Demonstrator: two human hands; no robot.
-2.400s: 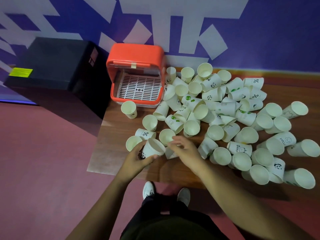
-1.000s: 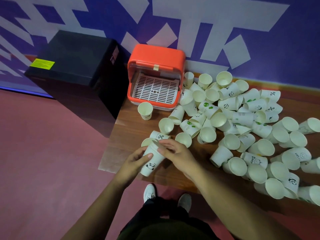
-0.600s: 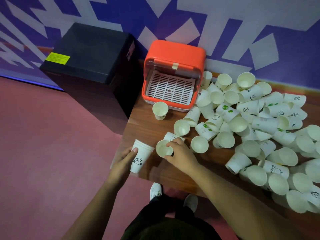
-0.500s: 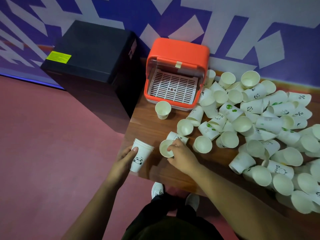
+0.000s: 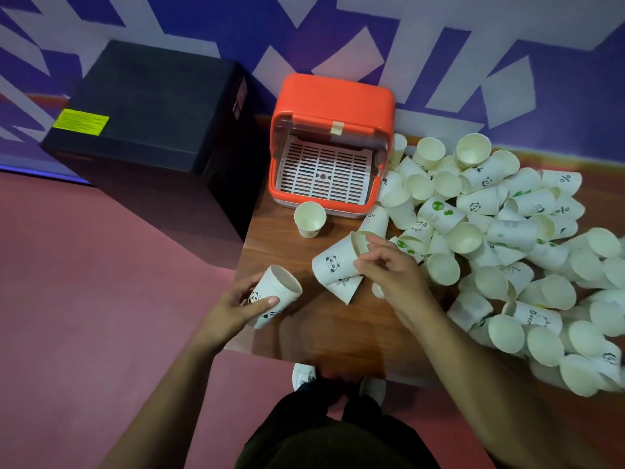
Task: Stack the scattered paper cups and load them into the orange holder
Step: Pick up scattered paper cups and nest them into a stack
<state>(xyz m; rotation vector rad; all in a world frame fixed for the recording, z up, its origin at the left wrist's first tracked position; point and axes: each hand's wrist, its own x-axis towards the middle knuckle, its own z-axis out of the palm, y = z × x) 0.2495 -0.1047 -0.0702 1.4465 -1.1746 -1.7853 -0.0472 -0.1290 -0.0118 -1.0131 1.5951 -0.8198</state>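
Observation:
My left hand (image 5: 236, 308) grips a short stack of white panda-print paper cups (image 5: 275, 297) at the table's near left corner, mouth tilted up and to the right. My right hand (image 5: 389, 269) pinches the rim of another panda cup (image 5: 333, 262), lifted and tipped on its side. A "%" cup (image 5: 343, 284) lies just beneath that one. The orange holder (image 5: 333, 103) stands open at the back, its white slotted tray (image 5: 323, 172) empty. A single upright cup (image 5: 309, 219) stands in front of it.
Several loose white cups (image 5: 507, 238) are heaped across the right half of the wooden table (image 5: 341, 330). A black box (image 5: 152, 110) stands left of the table, against the purple-and-white wall. Pink floor (image 5: 101, 299) lies beyond the table's left edge.
My right hand has picked up a cup from the table and lifted it, tipped on its side. The left hand's stack has tilted toward it. The camera has moved closer.

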